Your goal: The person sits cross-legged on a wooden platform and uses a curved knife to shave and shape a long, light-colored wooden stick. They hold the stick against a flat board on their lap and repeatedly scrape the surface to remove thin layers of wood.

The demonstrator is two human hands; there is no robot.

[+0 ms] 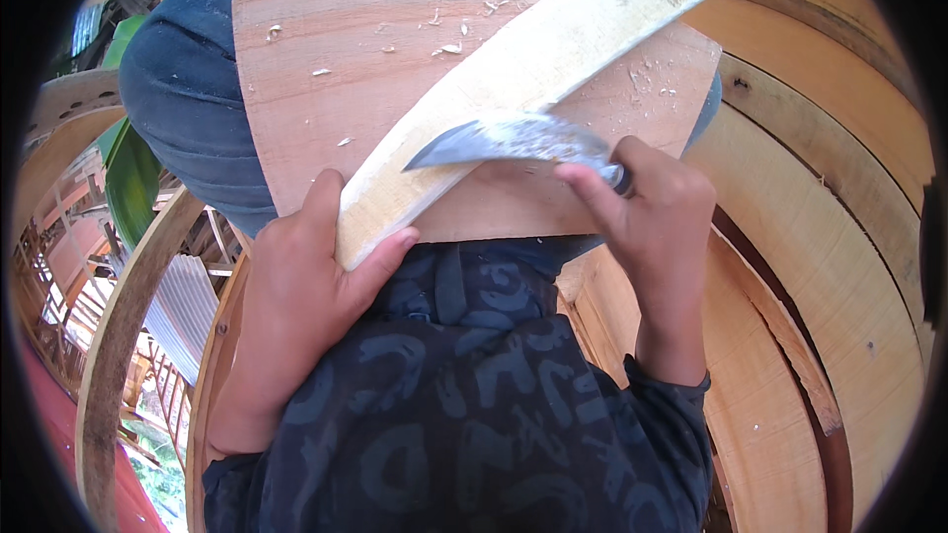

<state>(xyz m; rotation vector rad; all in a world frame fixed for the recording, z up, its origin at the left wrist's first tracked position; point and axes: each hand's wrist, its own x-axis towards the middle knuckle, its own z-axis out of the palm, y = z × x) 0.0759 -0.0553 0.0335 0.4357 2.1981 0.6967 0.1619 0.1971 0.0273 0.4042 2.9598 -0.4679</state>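
In the head view, the pale, bare wooden piece, long and gently curved (513, 69), lies aslant over the reddish-brown flat wooden board (316, 109) across my lap. Its long axis climbs from my left hand, left of the frame's middle, to a squared end at the upper right.

My left hand (314, 262) is the nearer one: it is clamped on the piece's lower end, thumb along the lower right edge and fingers at the left edge, so the rest of the length stretches up and to the right from my grip.

My right hand (660, 202), right of centre, is closed round the handle of the curved grey metal knife (509, 141) and stands apart from the wood. From it, the piece lies to the left and above. The blade points left, nearly level across the frame, crossing the slanted axis with its tip over the piece's lower part, near my left hand. I cannot tell whether the steel touches the wood. Small pale shavings (450, 48) dot the board above the piece.
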